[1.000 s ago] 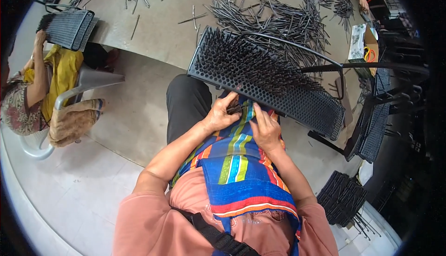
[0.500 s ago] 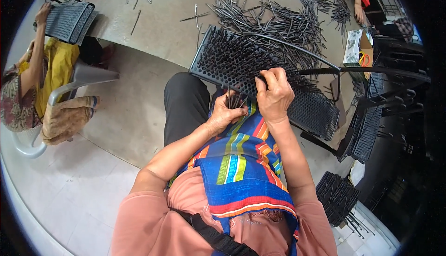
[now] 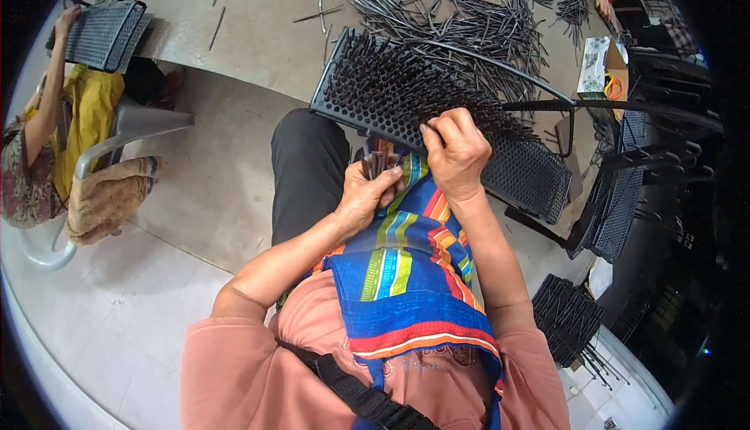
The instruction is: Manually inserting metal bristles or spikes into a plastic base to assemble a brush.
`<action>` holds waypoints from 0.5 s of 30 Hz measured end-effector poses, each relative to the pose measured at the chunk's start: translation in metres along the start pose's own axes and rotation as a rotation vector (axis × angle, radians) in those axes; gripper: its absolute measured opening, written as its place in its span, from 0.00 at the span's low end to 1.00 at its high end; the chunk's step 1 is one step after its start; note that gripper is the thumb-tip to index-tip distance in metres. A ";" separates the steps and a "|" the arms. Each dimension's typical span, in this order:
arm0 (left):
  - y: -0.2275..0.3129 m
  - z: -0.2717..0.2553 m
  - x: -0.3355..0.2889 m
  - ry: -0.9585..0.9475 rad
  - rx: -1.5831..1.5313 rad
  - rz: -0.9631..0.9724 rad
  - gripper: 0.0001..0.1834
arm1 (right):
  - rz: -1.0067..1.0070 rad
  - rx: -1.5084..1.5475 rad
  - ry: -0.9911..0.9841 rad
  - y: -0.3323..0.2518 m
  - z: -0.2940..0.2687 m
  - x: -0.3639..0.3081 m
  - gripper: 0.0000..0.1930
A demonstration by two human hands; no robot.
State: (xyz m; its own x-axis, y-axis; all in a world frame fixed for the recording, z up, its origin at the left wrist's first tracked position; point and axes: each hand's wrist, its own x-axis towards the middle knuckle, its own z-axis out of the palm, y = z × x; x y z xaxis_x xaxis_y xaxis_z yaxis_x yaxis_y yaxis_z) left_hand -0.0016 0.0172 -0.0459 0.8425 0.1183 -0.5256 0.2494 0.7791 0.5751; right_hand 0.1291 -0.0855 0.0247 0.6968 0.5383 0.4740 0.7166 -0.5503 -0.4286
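Observation:
A black perforated panel (image 3: 361, 116) lies tilted before me, many thin dark sticks (image 3: 391, 78) standing in its holes; a row along the near edge is bare. My left hand (image 3: 363, 202) is closed around a small bundle of dark sticks (image 3: 377, 166), just below that edge. Thumb and fingers of my right hand (image 3: 461, 157) are pinched together over the panel's near side. Whatever is between those fingertips is hidden. A curved black metal handle (image 3: 500, 59) runs from the panel toward the right.
Loose dark sticks (image 3: 469, 28) are heaped on the table (image 3: 258, 47) behind the panel. At right stand a box (image 3: 595, 71) with orange-handled scissors (image 3: 614, 85) and stacked black racks (image 3: 621, 188). A co-worker's hand (image 3: 67, 17) holds another panel (image 3: 101, 35) at far left.
My left hand has drawn slightly down from the panel's edge, and its sticks now point more upright. The right hand remains pinched at nearly the same spot. The whole view has shifted slightly.

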 end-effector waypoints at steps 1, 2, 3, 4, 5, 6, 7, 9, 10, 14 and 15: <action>0.001 -0.004 -0.003 0.009 -0.050 -0.036 0.14 | -0.011 -0.057 -0.041 -0.002 0.000 -0.001 0.07; 0.002 -0.007 -0.006 0.018 -0.100 -0.071 0.11 | -0.005 -0.093 -0.036 -0.006 -0.002 0.000 0.07; 0.002 -0.006 -0.008 0.019 -0.096 -0.070 0.11 | -0.004 -0.091 -0.034 -0.008 -0.004 -0.001 0.07; 0.006 -0.004 -0.012 0.027 -0.114 -0.060 0.09 | 0.011 -0.079 -0.009 -0.011 -0.006 -0.002 0.07; 0.010 -0.001 -0.015 0.033 -0.132 -0.048 0.08 | 0.025 -0.068 0.016 -0.014 -0.009 -0.004 0.07; 0.014 0.002 -0.018 0.034 -0.114 -0.049 0.06 | 0.147 0.010 -0.069 -0.015 -0.012 -0.011 0.07; 0.018 0.005 -0.021 0.033 -0.111 -0.048 0.06 | 0.147 0.011 -0.066 -0.017 -0.013 -0.017 0.07; 0.022 0.011 -0.025 -0.019 -0.104 -0.019 0.05 | 0.550 0.385 -0.473 -0.020 -0.014 -0.025 0.05; 0.022 0.013 -0.026 -0.066 -0.098 -0.018 0.04 | 0.629 0.590 -0.478 -0.012 -0.006 -0.040 0.05; 0.023 0.020 -0.029 -0.013 -0.081 -0.053 0.05 | 0.828 0.950 -0.347 -0.010 0.003 -0.057 0.07; 0.021 0.019 -0.030 -0.009 -0.058 -0.033 0.05 | 0.827 0.950 -0.344 -0.012 0.000 -0.054 0.07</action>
State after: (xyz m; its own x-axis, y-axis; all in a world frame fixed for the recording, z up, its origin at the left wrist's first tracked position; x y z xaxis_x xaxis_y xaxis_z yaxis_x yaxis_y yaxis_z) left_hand -0.0128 0.0186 -0.0058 0.8386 0.0868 -0.5377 0.2489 0.8170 0.5201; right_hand 0.0829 -0.1080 0.0041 0.8095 0.4719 -0.3494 -0.2829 -0.2080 -0.9363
